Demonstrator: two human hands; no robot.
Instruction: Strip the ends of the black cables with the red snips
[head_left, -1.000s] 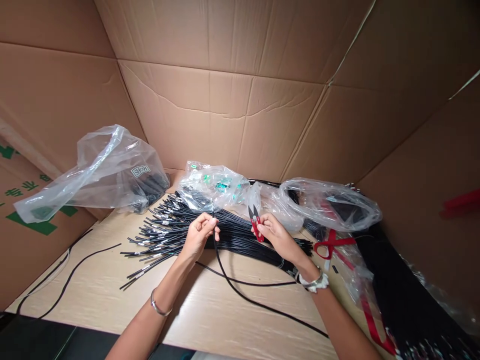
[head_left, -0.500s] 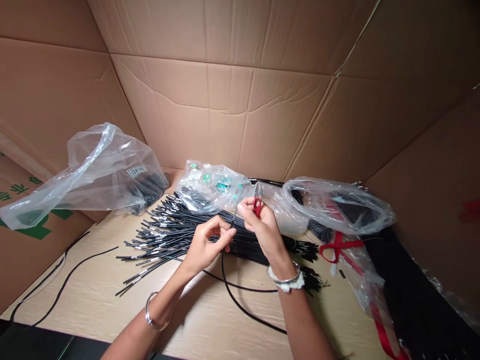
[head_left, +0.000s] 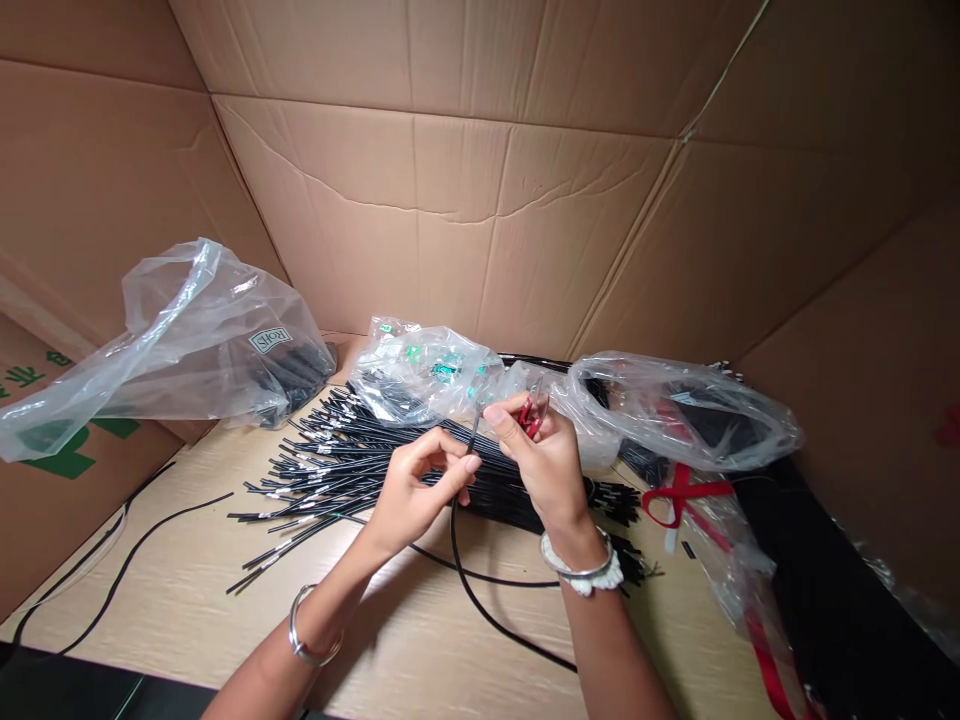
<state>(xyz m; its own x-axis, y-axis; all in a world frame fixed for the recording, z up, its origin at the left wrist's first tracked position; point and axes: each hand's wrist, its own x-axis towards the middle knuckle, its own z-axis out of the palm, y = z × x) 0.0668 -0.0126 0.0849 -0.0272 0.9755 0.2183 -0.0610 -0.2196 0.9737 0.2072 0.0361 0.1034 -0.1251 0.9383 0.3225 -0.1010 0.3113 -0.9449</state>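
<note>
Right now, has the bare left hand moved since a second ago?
Yes, the bare left hand moved right, judged by the crumpled clear plastic bag with green print.

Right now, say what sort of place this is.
Likely a cable workshop: a fanned bundle of thin black cables lies on a pale wooden tabletop, brown cardboard panels stand behind, and the right hand holds red-handled snips.

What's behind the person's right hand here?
Behind the right hand runs the bundle of black cables, visible on both sides, with clear plastic farther back. The stretch of bundle directly behind the hand is covered.
</note>
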